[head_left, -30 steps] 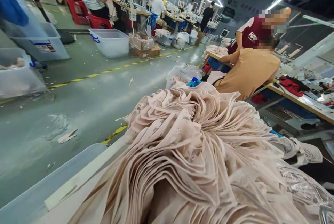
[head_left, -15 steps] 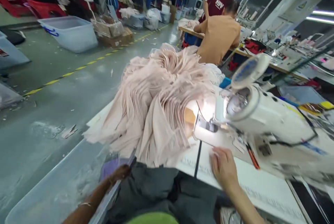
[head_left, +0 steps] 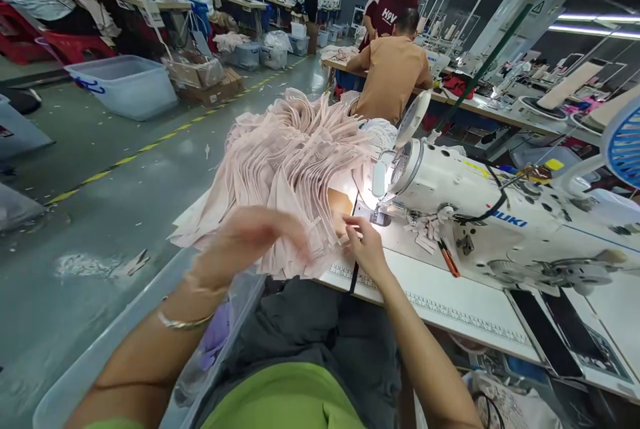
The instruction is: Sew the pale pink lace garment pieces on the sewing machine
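A tall heap of pale pink fabric pieces [head_left: 285,162] lies on the left end of the white sewing table [head_left: 450,302]. My left hand [head_left: 247,242], blurred by motion, is raised in front of the heap's near edge, its fingers curled against the cloth. My right hand [head_left: 365,246] pinches the edge of a pink piece just in front of the needle of the white sewing machine [head_left: 480,209], under its lamp.
A clear plastic bin [head_left: 125,322] stands at my left knee. A person in an orange shirt [head_left: 393,76] sits at the table ahead; others work at far benches. Bins and boxes [head_left: 125,86] line the green floor's aisle. Orange snips [head_left: 447,257] lie by the machine.
My view swung from the heap to the machine. My left hand rose from beside the bin to the heap; my right hand moved from flat on the table to pinching cloth by the needle.
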Demonstrator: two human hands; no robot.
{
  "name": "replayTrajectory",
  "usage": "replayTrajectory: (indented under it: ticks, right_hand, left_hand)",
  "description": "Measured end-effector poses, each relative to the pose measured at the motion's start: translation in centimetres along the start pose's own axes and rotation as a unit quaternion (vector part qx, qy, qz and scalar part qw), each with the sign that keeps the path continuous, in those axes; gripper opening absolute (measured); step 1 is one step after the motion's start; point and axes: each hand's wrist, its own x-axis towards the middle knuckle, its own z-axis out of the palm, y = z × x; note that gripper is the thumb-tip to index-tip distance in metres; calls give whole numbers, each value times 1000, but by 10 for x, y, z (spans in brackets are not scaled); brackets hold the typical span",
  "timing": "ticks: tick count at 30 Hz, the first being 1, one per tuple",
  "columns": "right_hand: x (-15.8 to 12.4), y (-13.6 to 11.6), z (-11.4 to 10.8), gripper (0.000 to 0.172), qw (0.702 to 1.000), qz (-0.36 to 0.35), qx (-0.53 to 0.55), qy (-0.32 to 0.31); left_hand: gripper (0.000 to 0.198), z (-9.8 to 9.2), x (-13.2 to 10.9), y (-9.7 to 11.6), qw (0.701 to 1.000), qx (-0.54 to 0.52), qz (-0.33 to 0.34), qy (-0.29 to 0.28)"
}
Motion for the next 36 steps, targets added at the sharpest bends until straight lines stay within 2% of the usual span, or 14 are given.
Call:
replayTrajectory:
  ticks: [1, 2, 5, 7, 8, 12, 15, 19, 21, 24, 28, 32, 34, 36]
  right_hand:
    - [13, -2, 8, 24, 1000, 21, 11, -16]
    - [24, -4, 16, 24, 999, 40, 11, -32]
    - [46, -8, 37, 14, 993, 70, -27, -90]
    - [47, -9, 40, 5, 990, 74, -48, -111]
    - [44, -8, 37, 7, 989, 75, -52, -117]
    - [17, 2, -4, 12, 981, 96, -65, -153]
    - [3, 14, -39, 12, 973, 138, -95, -157]
    - [4, 27, -50, 12, 962, 204, -153, -101]
    - [8, 33, -44, 14, 956, 199, -207, -54]
    - [4, 44, -44, 19, 953, 167, -254, -5]
    - [-23, 68, -80, 14, 917, 114, -362, 122]
    - [-50, 89, -115, 20, 896, 45, -412, 157]
    - [-52, 90, -117, 20, 905, 56, -393, 156]
    - [-47, 87, -109, 19, 927, 85, -335, 148]
  left_hand:
    - [22, 6, 14, -4, 999, 31, 26, -29]
    - [23, 12, 27, -9, 984, 150, 81, -58]
    - [26, 18, 49, -25, 860, 475, 165, -83]
    - [24, 14, 47, -31, 791, 574, 181, -106]
    - [26, 9, 43, -31, 776, 589, 187, -127]
    - [48, -12, 23, -16, 782, 523, 189, -282]
    - [52, -20, 24, -8, 778, 443, 162, -415]
    - [22, 8, 56, -21, 789, 263, 168, -529]
    - [7, 36, 70, -35, 811, 250, 217, -482]
    - [44, 74, 72, -61, 794, 368, 294, -384]
    - [49, 92, 67, -86, 779, 502, 250, -281]
    - [30, 96, 91, -88, 756, 496, 285, -317]
    - [24, 98, 107, -91, 779, 462, 274, -324]
    - [28, 98, 117, -97, 825, 414, 242, -298]
